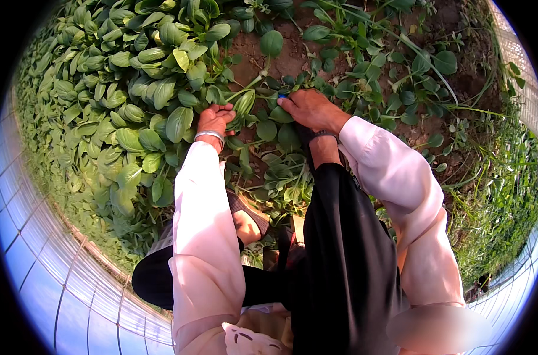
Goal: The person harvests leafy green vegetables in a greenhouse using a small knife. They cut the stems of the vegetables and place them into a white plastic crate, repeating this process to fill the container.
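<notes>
My left hand (216,120), with a metal bangle at the wrist, is at the edge of a dense stand of leafy green plants (162,91). Its fingers are bent against a leafy green (244,103); whether they grip it is unclear. Further right, my right hand (308,108) is curled, palm down, over low leaves, with a small blue piece (282,96) showing by its thumb. What that hand holds is hidden. Between the hands lie stems and leaves, one pale stem (256,80) reaching up to a broad leaf (271,43).
Brown soil (291,66) shows among scattered plants ahead. My shoe (251,213) stands among leaves below my left hand; another is partly hidden under the right one. Grass and weeds (495,191) grow at the right. A ribbed translucent greenhouse wall (65,275) curves along the lower left.
</notes>
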`<state>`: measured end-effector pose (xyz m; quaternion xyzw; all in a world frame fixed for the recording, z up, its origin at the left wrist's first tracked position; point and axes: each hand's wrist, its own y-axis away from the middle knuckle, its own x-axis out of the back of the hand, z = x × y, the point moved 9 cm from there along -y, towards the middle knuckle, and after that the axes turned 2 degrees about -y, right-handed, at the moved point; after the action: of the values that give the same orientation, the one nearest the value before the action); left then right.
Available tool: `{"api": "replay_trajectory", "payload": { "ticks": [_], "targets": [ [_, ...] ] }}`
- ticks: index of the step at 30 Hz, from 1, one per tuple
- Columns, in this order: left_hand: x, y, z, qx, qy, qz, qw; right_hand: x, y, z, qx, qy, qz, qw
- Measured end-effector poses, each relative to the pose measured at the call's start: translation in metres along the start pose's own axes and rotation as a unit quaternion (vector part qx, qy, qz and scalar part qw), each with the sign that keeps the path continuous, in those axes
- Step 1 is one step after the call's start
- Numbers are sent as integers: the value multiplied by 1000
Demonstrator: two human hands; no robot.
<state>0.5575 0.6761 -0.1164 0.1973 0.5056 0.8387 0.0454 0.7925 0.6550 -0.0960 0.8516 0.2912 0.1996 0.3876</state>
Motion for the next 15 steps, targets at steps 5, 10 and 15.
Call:
{"api": "replay_trajectory", "payload": {
  "ticks": [5, 10, 15],
  "targets": [
    [0, -6, -5, -9, -17, 23, 1000, -5, -6, -6, -11, 21, -24, 999],
    [2, 0, -4, -1, -12, -10, 1000, -22, 12, 0, 15, 179, 1, 984],
    [-12, 42, 18, -12, 231, -164, 959, 7, 39, 33, 0, -287, 36, 957]
  ]
}}
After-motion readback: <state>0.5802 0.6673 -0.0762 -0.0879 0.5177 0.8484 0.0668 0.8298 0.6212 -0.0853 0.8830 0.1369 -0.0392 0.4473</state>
